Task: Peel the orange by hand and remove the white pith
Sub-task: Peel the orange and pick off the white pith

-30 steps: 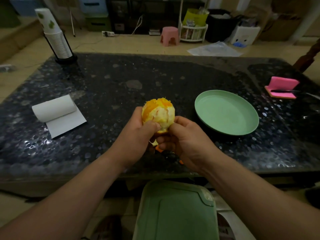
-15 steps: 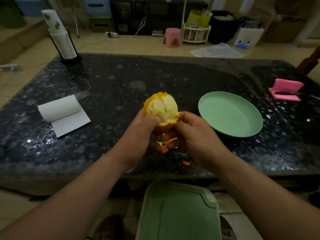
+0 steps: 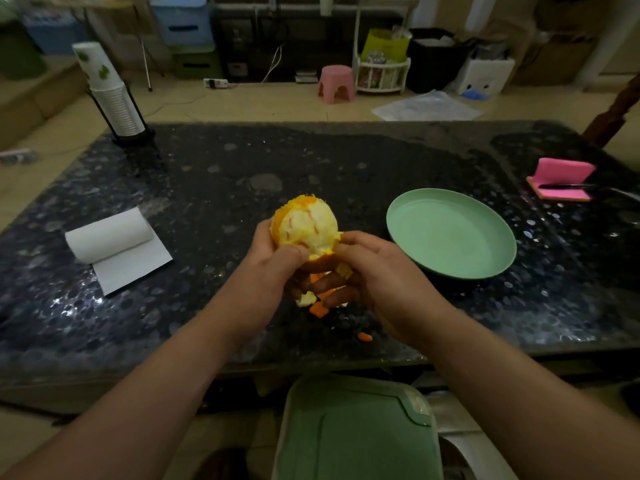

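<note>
A partly peeled orange (image 3: 306,225) is held above the dark speckled table (image 3: 346,161), pale pith facing me and orange rind left at its top and underside. My left hand (image 3: 273,258) grips it from the left, thumb pressed on the lower pith. My right hand (image 3: 370,268) holds it from the right, thumb at the edge of the remaining rind, fingers curled underneath. Torn peel bits (image 3: 317,306) lie on the table below my hands, one small scrap (image 3: 364,337) nearer the front edge.
An empty green plate (image 3: 450,233) sits right of my hands. A paper towel roll (image 3: 110,233) lies at left, a cup stack in a holder (image 3: 110,95) at back left, pink sponges with a knife (image 3: 561,181) at far right. A green lidded bin (image 3: 353,431) stands below the table edge.
The orange has been turned between my hands, so more pale pith faces me. Both hands rose slightly. More peel bits show on the table beneath them.
</note>
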A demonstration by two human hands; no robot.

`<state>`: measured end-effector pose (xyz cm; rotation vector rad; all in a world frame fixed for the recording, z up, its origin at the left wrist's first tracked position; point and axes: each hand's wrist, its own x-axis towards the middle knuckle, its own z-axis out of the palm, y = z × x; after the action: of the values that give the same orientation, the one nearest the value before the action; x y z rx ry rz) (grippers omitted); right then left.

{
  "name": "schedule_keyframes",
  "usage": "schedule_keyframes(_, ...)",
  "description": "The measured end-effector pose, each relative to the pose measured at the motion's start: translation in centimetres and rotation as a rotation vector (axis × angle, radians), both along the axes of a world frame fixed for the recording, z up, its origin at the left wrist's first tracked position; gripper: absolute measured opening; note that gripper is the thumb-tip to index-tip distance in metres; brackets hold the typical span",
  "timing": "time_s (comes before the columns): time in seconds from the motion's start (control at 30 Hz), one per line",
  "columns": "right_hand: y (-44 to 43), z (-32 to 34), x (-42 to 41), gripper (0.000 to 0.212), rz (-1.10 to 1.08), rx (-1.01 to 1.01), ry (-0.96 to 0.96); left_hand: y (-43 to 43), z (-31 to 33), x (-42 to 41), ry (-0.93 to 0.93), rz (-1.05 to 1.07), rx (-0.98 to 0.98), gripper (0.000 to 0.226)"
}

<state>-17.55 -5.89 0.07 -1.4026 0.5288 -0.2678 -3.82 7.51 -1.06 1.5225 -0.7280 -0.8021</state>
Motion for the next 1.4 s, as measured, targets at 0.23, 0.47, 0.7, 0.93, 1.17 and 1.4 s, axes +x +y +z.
schedule_keyframes(0.23,0.1,0.2,-0.1,0.018,-0.016,-0.242,0.070,0.0,-0.3,0.1,0.048,-0.022,-0.030,0.057)
schedule_keyframes(0.47,0.1,0.0,0.1,0.016,-0.070,-0.148,0.040,-0.6,-0.3,-0.5,0.240,-0.016,-0.124,0.060)
schedule_keyframes(0.7,0.2,0.5,0.3,0.029,-0.007,0.192,-0.089,-0.5,0.9,-0.1,0.374,-0.091,-0.157,0.063)
schedule_keyframes(0.93,0.2,0.7,0.3,0.034,0.053,0.330,-0.072,0.1,0.8,0.4,0.297,-0.098,-0.115,0.060)
schedule_keyframes(1.17,0.9,0.3,0.2,0.008,-0.058,0.267,0.027,-0.1,0.1,0.0,0.070,-0.093,-0.016,0.061)
schedule_keyframes(1.4,0.8,1.3,-0.2,0.017,-0.055,0.029,0.045,-0.2,0.1,-0.2,0.099,-0.073,-0.031,0.056)
